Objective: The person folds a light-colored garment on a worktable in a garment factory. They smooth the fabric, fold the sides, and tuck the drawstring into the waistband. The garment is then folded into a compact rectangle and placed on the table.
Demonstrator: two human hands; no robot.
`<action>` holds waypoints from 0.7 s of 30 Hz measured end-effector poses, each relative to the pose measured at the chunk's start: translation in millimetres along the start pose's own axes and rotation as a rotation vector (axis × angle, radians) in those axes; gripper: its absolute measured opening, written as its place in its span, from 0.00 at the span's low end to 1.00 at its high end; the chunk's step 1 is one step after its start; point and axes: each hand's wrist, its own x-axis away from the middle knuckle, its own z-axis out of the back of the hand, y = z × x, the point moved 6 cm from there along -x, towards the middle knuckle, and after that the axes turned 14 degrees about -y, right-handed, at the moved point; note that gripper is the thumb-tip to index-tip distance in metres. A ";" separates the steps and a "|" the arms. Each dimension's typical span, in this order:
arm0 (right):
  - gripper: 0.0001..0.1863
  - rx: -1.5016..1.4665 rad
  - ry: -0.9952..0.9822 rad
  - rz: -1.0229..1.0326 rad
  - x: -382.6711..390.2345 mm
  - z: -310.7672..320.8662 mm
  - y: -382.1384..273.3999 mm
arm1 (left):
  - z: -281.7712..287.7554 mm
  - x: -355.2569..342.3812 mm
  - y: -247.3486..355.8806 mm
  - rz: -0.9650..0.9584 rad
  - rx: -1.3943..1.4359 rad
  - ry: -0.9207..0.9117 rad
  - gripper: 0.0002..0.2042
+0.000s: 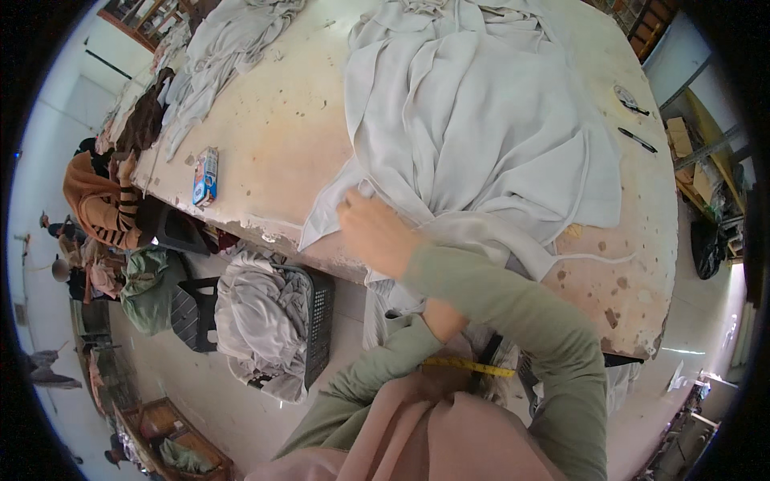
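A pale grey garment lies in loose folds over the worktable, its lower edge gathered near me. A thin tie-like strip trails from it to the right. My right hand reaches across to the left, above my left arm. Its fingers are curled closed on the garment's near left part, by a pointed corner. My left hand is below the table edge, beside hanging grey cloth. The right forearm covers its fingers, so what it holds is hidden.
A dark plastic basket heaped with grey cloth stands at the left. On the table are a small blue-and-white box, a black pen and more cloth. A yellow measuring tape hangs before me. A co-worker sits far left.
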 end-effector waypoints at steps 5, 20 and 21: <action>0.06 0.243 0.481 0.415 -24.4 -19.2 -14.2 | 8.0 11.1 -19.2 0.055 -0.268 -0.094 0.19; 0.14 -0.588 1.151 -0.482 183.5 126.5 238.2 | 177.3 77.8 38.1 -0.091 0.312 0.798 0.07; 0.13 -0.284 1.264 -0.532 197.1 127.3 226.8 | 180.8 81.9 35.3 -0.085 0.314 0.852 0.08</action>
